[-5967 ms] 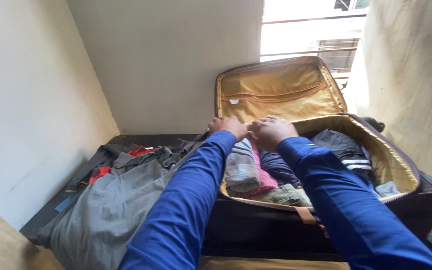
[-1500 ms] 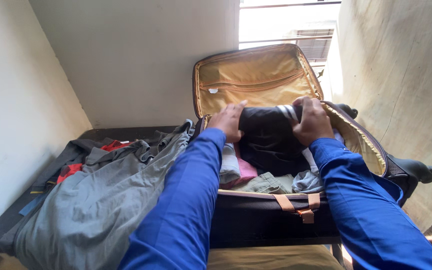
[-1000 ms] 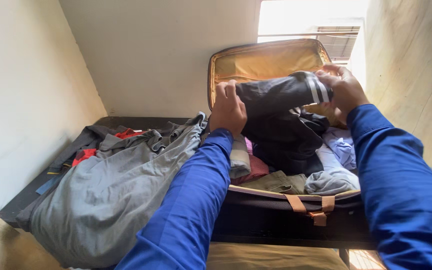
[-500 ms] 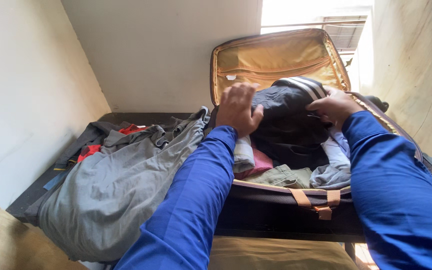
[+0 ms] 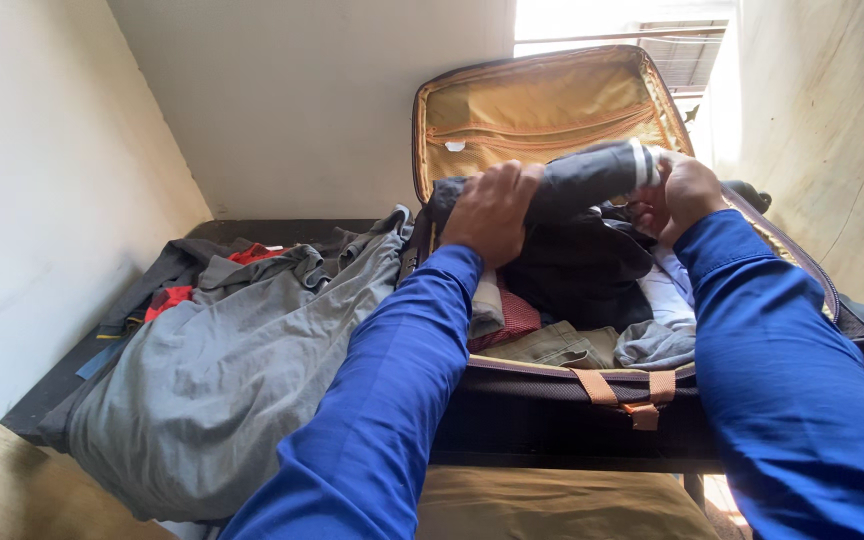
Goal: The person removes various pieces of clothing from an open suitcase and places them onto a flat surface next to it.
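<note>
Above open suitcase point(image 5: 652, 385): dark rolled garment point(image 5: 572, 180) gripped between left hand point(image 5: 492, 210), right hand point(image 5: 682, 195).

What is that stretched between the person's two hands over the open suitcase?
In the head view, a rolled black garment with white stripes spans from left hand to right hand, both gripping it.

small white label point(image 5: 455, 146) on the suitcase lid's tan lining, beside the zip
</note>
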